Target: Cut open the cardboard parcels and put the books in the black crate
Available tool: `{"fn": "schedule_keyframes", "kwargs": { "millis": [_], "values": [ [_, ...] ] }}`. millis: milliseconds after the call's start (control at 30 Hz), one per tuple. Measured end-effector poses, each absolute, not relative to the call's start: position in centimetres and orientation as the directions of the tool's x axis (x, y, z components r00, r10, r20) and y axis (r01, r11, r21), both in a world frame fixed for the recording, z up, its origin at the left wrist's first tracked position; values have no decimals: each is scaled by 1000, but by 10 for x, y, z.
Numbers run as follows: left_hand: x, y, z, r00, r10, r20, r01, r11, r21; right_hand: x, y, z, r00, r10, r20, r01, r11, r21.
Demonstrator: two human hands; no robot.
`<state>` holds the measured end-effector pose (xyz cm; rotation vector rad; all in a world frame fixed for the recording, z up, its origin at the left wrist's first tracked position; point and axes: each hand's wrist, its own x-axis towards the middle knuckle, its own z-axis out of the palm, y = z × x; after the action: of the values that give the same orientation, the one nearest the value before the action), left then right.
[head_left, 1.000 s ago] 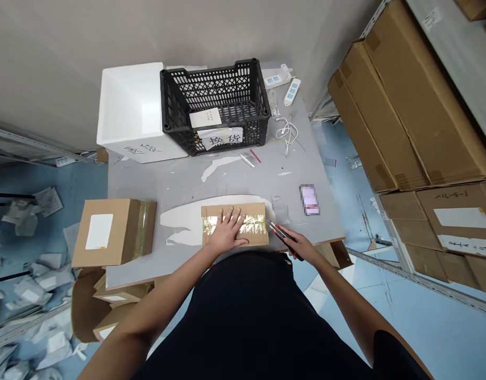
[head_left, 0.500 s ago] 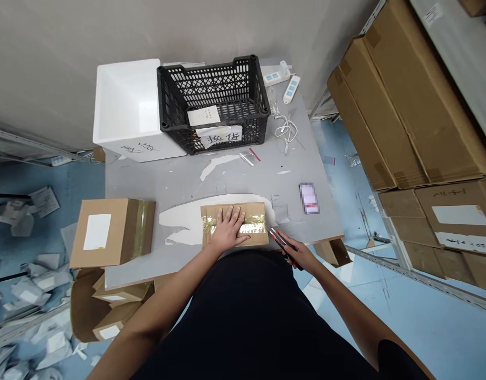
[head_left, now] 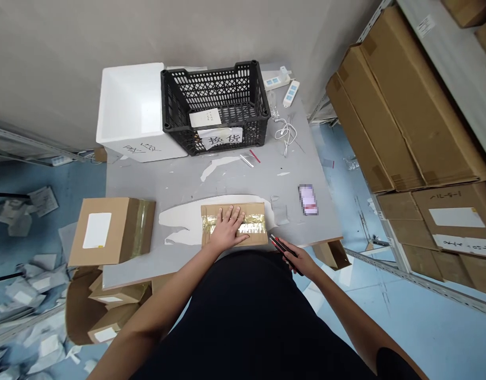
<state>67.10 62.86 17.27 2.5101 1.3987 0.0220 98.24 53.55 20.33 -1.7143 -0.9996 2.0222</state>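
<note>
A flat cardboard box (head_left: 211, 238) with shiny yellowish tape along its middle lies near the table's front edge. Flat on its top rests my left hand (head_left: 227, 229), fingers spread. My right hand (head_left: 296, 258) is wrapped round a black and red utility knife (head_left: 281, 245), just off the box's right end. The knife's tip points up and left towards the box's lower right corner; whether it touches the cardboard I cannot tell. Under the box spreads a torn white sheet (head_left: 179, 217).
A black plastic crate (head_left: 232, 138) and a white foam box (head_left: 143, 150) stand at the table's back. A taped carton (head_left: 104, 232) sits at the left edge. On the right lie a phone (head_left: 308, 199), a white cable (head_left: 286, 132) and power strips (head_left: 291, 94). Large cartons (head_left: 405, 116) fill the right shelf.
My right hand and the knife have shifted very slightly down, away from the box's corner. My left hand stays on the box. The camera view has moved a little.
</note>
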Motion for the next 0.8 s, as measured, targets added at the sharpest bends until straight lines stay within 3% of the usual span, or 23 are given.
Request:
{"fn": "schedule_keyframes", "kwargs": {
  "millis": [200,367,433,567,667,800],
  "values": [
    [659,637,181,510,857,-73,836,-474,278,959,530,190,45,706,-707,-230,-681,-695],
    [619,666,180,123,987,-100,944,-85,318,920,546,166,34,622,-782,-460,-685,-565],
    [604,675,176,66,984,-163,920,4,393,908,553,161,30,621,-783,-472,-682,-559],
    [588,675,169,57,982,-178,830,53,556,897,563,160,96,722,-685,-387,-607,-694],
    [582,666,168,-36,982,-188,803,141,579,897,581,163,113,776,-620,-282,-574,-769],
    [575,649,169,-140,938,-316,773,303,557,896,636,166,131,848,-514,-116,-502,-857]
  ]
}}
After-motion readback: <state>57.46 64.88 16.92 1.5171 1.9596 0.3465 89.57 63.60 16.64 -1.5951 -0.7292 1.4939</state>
